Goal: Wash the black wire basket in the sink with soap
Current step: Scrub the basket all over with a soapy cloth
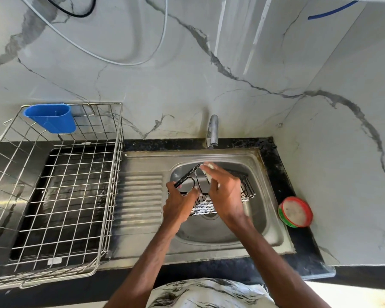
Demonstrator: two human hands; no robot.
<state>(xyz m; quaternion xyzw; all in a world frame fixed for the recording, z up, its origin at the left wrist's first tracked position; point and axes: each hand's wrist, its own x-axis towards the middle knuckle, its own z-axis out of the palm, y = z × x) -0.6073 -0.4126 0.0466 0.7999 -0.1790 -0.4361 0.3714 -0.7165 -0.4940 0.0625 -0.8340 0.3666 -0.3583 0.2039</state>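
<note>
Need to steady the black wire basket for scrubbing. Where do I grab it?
Grip the flat left rim bar of the black wire basket, coming from the drainboard side, as the left hand does: that rim stands tilted up, while the base wires are foamy.

Probably a home kitchen: steel sink [142,165], tap [212,132], wire dish rack [117,174] (marble-look walls [187,81]).

Steel dish rack [118,165], blue caddy [51,117], tap [212,132]
</note>
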